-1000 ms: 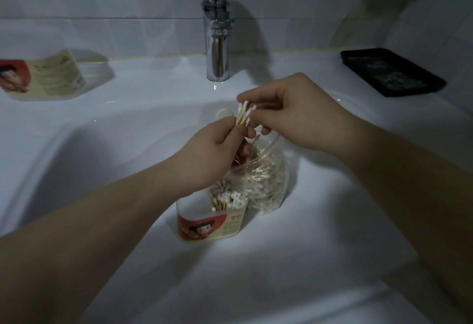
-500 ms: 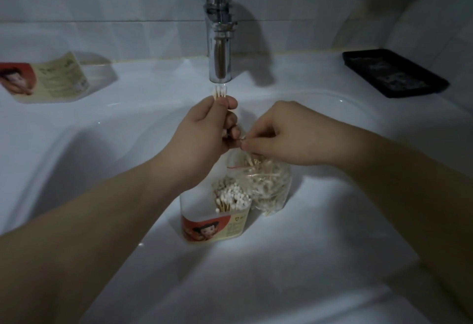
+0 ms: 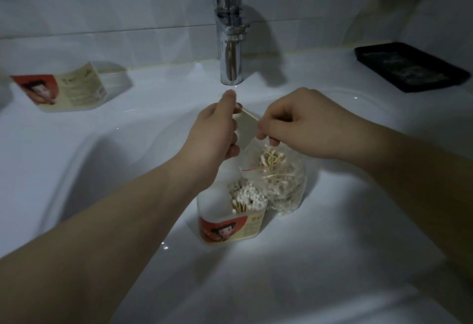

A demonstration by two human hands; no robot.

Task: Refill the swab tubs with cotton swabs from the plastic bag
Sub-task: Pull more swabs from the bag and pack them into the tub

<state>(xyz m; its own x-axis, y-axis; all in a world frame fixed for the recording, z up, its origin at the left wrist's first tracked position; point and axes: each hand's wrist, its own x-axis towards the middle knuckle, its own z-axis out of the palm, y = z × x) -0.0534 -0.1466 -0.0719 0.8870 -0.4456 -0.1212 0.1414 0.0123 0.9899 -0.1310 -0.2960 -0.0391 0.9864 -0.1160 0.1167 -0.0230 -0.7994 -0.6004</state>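
Note:
An open swab tub (image 3: 230, 226) with a red and cream label stands in the white sink basin, partly filled with upright cotton swabs (image 3: 249, 197). A clear plastic bag (image 3: 279, 180) of loose swabs leans against its right side. My left hand (image 3: 217, 134) hovers above the tub and pinches a thin swab stick (image 3: 249, 114) that points right. My right hand (image 3: 297, 121) pinches the bag's top edge and touches the stick's other end. A second tub (image 3: 66, 88) lies on its side on the left sink ledge.
A chrome tap (image 3: 229, 34) stands at the back, just behind my hands. A black tray (image 3: 409, 67) sits on the right ledge. The white sink (image 3: 281, 272) slopes up on all sides, and tiled wall closes the back.
My left hand rose from the bag's mouth toward the tap with swabs. My right hand dropped to the bag's top edge. A single stick now spans between the two hands.

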